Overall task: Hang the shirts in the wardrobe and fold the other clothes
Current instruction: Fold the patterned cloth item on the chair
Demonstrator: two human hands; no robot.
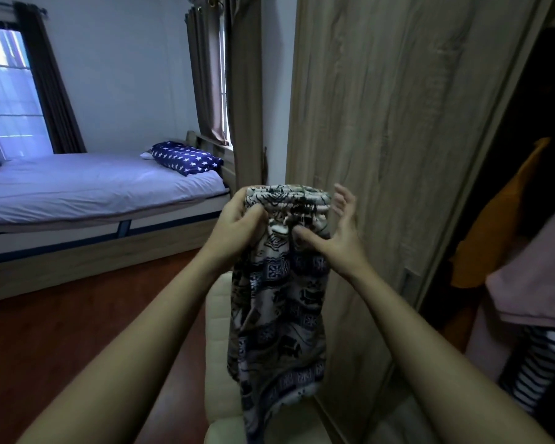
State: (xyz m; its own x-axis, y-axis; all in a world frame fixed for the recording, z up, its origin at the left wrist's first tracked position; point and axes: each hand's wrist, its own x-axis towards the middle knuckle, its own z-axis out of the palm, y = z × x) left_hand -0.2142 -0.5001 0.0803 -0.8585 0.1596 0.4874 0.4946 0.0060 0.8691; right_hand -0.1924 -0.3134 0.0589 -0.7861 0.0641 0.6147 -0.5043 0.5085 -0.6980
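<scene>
Patterned black-and-white trousers hang in front of me, held up by the elastic waistband. My left hand is closed on the left side of the waistband. My right hand is at the right side, thumb pressed on the cloth near the drawstring, fingers spread and raised. The wardrobe stands just behind the trousers with its wooden door; its open side at the right shows hanging clothes, an orange one, a pink one and a striped one.
A cream padded seat stands below the trousers. A bed with a star-patterned pillow fills the left half. Curtained windows are at the back. The floor is reddish wood.
</scene>
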